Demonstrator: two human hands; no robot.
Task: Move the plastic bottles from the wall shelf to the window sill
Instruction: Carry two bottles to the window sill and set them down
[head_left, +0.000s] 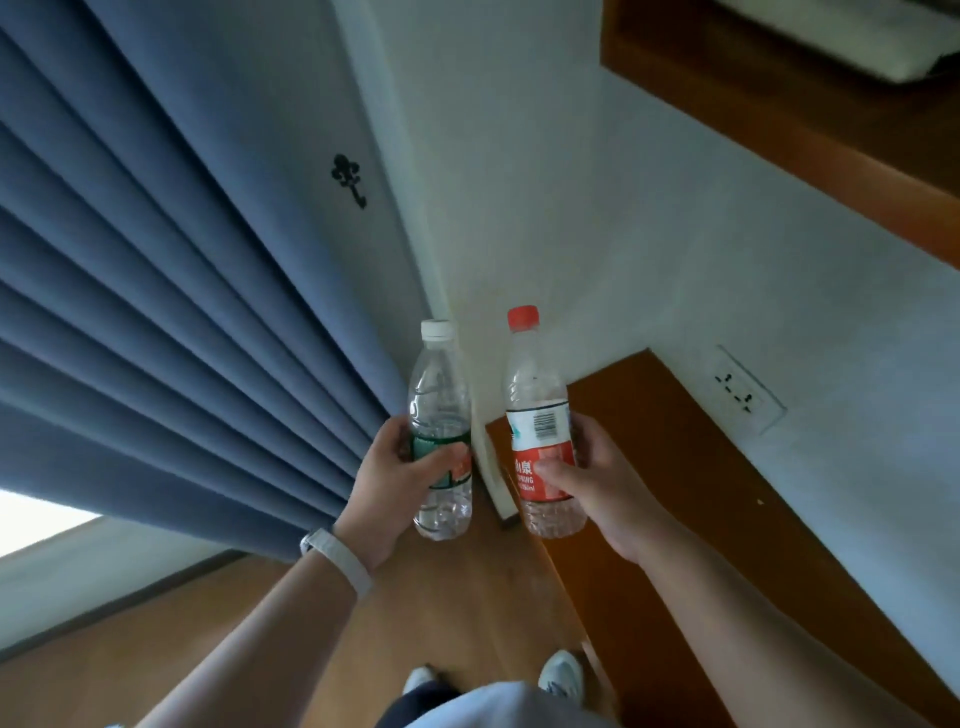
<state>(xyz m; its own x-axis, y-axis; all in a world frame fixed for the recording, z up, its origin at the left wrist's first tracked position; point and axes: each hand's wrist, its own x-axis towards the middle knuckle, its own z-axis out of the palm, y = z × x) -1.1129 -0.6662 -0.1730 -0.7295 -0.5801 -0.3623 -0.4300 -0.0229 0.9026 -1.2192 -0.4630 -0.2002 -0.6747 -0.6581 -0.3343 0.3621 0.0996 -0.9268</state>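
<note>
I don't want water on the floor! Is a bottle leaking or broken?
Nothing stands out. The left hand holds the white-capped bottle upright and the right hand holds the red-capped bottle upright. Both caps are on, and no spill shows on the floor.

head-worn view, looking steeply down, close over both forearms

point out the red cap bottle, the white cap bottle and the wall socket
red cap bottle (537, 387): head view, clear upper body above the label
white cap bottle (439, 387): head view, clear upper body
wall socket (748, 389): head view, middle of the white faceplate
</note>
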